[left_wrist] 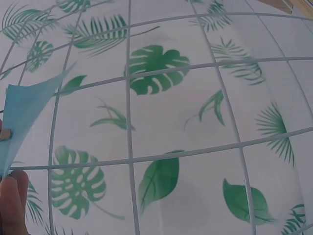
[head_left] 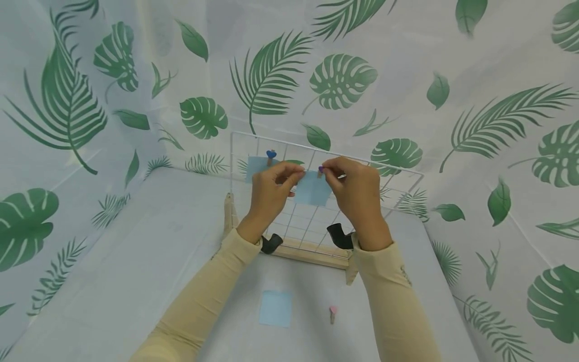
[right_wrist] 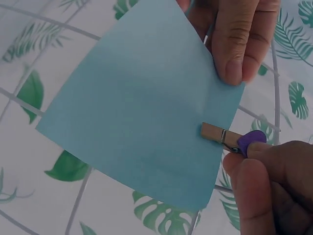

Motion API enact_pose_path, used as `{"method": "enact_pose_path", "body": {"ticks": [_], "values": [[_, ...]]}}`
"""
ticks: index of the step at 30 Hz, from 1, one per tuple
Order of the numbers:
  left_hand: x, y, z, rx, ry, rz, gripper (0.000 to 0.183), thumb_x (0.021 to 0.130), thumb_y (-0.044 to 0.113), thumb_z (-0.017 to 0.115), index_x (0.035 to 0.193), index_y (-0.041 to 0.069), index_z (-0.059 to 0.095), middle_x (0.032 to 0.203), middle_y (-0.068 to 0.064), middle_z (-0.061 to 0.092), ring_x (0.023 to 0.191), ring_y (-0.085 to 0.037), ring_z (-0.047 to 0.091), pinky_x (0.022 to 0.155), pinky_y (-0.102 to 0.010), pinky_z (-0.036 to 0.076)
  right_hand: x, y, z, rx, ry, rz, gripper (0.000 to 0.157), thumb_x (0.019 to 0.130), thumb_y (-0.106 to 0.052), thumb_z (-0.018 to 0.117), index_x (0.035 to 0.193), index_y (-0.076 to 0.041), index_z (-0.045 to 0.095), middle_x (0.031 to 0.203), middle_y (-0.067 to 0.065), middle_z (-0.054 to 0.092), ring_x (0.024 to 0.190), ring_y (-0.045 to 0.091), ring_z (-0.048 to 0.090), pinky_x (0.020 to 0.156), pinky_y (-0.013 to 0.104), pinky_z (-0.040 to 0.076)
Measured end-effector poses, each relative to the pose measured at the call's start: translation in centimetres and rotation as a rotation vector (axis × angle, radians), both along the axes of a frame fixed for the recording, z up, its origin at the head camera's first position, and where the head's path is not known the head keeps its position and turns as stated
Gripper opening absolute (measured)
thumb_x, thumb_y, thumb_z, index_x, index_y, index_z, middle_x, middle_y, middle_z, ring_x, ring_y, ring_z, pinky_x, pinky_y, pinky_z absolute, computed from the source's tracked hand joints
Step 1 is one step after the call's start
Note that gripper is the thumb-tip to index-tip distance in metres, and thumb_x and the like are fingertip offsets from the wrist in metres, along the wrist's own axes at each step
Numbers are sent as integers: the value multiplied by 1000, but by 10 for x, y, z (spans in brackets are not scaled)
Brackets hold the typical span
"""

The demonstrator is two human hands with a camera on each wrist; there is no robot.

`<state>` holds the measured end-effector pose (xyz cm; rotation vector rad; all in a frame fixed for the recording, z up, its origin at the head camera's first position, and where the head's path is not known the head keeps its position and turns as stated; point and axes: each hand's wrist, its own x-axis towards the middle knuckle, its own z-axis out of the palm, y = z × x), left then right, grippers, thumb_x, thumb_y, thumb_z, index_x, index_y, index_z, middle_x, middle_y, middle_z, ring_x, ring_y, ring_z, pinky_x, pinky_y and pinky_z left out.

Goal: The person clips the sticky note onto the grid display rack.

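My left hand point(head_left: 270, 193) pinches the top left corner of a square blue paper point(head_left: 312, 192) against the white wire grid point(head_left: 298, 221). In the right wrist view, the left thumb lies on the paper's edge. With thumb and fingertips, my right hand point(head_left: 360, 195) pinches a small wooden clothespin point(right_wrist: 215, 133) by its purple heart end. The clothespin's jaws overlap the paper's top edge. Left of my left hand, another blue paper point(head_left: 255, 168) hangs on the grid under a clothespin with a blue heart point(head_left: 271, 154).
The grid stands on a wooden base point(head_left: 312, 255). Black curved pieces point(head_left: 340, 236) sit near both wrists. On the white table point(head_left: 181, 281) lie another blue paper point(head_left: 275, 308) and a clothespin with a pink heart point(head_left: 332, 313). A leaf-patterned sheet point(head_left: 280, 30) surrounds the table.
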<state>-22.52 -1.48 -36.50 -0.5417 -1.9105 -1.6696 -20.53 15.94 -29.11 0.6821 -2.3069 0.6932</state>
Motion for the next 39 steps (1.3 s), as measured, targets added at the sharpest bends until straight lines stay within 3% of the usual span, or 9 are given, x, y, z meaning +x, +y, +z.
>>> {"method": "enact_pose_path", "body": {"ticks": [6,11,18,24,30,35,39], "values": [[-2,1,-2,-10,35,21,11,100,7,78,106,-2,79,94,-16,79,77,-31,78,62,-26,64,1,-2,2,12,7,-12,9,100,6,74,104,9,80,94,20,81,83,36,80,71,48,67],[-4,0,-6,-78,112,70,12,99,7,80,108,-2,79,95,-16,81,73,-29,78,62,-35,66,0,-4,-4,-27,122,-72,7,94,5,80,94,9,75,87,21,78,75,36,77,67,47,66],[-2,-5,-13,-201,238,141,15,96,4,81,109,-2,77,90,-18,81,73,-29,80,66,-40,68,-2,-3,-11,-89,218,-131,22,91,4,84,81,7,65,72,22,66,60,35,61,55,43,51],[3,-12,-18,-236,270,169,14,92,5,84,102,0,75,84,-15,80,69,-27,79,63,-39,67,-1,2,-17,-125,195,-59,14,90,7,82,90,8,68,74,20,67,58,31,61,56,34,49],[12,-20,-21,-232,270,161,17,90,8,86,101,0,76,80,-12,78,67,-27,77,61,-42,67,4,10,-25,-169,126,50,14,90,10,80,100,10,71,79,19,68,62,29,66,64,14,50],[19,-27,-25,-186,218,101,18,91,10,86,104,1,78,80,-10,77,69,-25,77,63,-39,67,10,15,-33,-255,43,138,19,88,14,79,106,13,72,88,22,72,72,30,70,72,6,51],[26,-32,-28,-131,157,17,23,91,7,85,111,0,78,95,-14,80,81,-28,79,70,-40,68,16,18,-38,-350,-29,208,24,87,17,78,110,15,71,96,24,75,80,14,70,78,10,56]]}}
